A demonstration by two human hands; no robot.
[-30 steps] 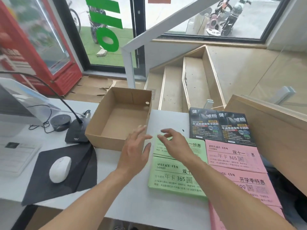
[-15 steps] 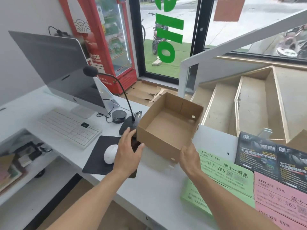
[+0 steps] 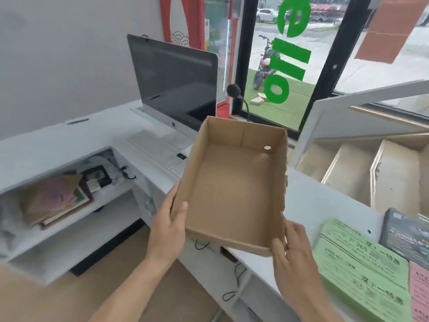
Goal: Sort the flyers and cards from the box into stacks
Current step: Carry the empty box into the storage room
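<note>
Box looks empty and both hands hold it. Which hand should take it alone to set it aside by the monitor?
Left, probably: the left hand grips the cardboard box on the monitor side.

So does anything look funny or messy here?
The cardboard box is empty, held tilted in the air by both hands, left hand and right hand. Loose black cables dangle under the desk.

Printed flyers and green letters on the glass

The green flyers [image 3: 362, 263] carry "365" and the characters "双十一特惠"; the glass door [image 3: 285, 66] bears large green letters, seen reversed and sideways; print on the dark flyers [image 3: 408, 235] and pink flyers [image 3: 420, 291] is too blurred to read.
</note>
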